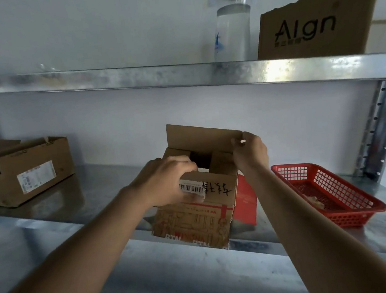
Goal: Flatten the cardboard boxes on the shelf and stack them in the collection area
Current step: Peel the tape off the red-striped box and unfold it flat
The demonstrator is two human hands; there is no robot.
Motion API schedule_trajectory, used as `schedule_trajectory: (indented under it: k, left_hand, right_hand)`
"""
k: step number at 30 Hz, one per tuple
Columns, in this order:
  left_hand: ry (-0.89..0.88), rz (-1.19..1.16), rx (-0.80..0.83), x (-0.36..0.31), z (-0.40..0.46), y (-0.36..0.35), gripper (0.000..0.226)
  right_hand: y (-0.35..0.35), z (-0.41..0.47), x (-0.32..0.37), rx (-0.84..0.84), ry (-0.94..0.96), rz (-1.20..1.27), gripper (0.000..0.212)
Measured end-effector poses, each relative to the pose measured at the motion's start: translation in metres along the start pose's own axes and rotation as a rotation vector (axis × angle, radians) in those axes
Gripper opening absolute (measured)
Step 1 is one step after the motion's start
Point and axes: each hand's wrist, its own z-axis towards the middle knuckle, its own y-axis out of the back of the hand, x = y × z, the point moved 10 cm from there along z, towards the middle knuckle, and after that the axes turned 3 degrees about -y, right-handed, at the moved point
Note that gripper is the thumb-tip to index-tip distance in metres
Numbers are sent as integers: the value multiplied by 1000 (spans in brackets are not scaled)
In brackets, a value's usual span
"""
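Metal shelf (pixel 54 228), 2 tiers visible. Printed cardboard box (pixel 193 214) stands at front edge of lower tier, centre, top open, rear flap upright. Second open box (pixel 28 170) far left, well apart. Red basket (pixel 326 193) to the right; red packet (pixel 245 200) just beside printed box. Left hand (pixel 167 181) curled over near flap by barcode label. Right hand (pixel 250 150) pinches rear flap's right corner.

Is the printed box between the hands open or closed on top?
Open: the printed box has its rear flap upright, pinched by the right hand, with a dark gap showing inside.
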Motion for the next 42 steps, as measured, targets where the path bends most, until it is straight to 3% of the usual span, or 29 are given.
schedule_trajectory:
  k: [5, 12, 20, 24, 28, 29, 35, 39, 42]
  left_hand:
    - [237, 106, 315, 13, 13, -7, 89]
    - [451, 325, 402, 26, 22, -4, 116]
    - [336, 511, 204, 12, 35, 6, 113]
    - [281, 468, 126, 6, 29, 5, 109]
    - [277, 429, 76, 5, 24, 5, 109]
    - [279, 430, 72, 5, 22, 4, 108]
    - [338, 373, 114, 13, 17, -1, 104]
    - [336, 374, 170, 22, 19, 1, 110]
    - [333, 352, 218, 29, 19, -7, 112]
  right_hand:
    - [7, 4, 18, 25, 34, 13, 30]
    - [9, 4, 21, 46, 106, -53, 20]
    - [17, 18, 23, 15, 82, -3, 23]
    - [-6, 16, 18, 130, 42, 131, 27]
    - [-31, 6, 18, 217, 3, 12, 95]
    - [-36, 6, 18, 227, -9, -27, 104]
    - [-43, 12, 18, 246, 28, 31, 82]
    - [-44, 21, 11, 247, -18, 99, 79]
    - [-55, 30, 3, 383, -137, 93, 75]
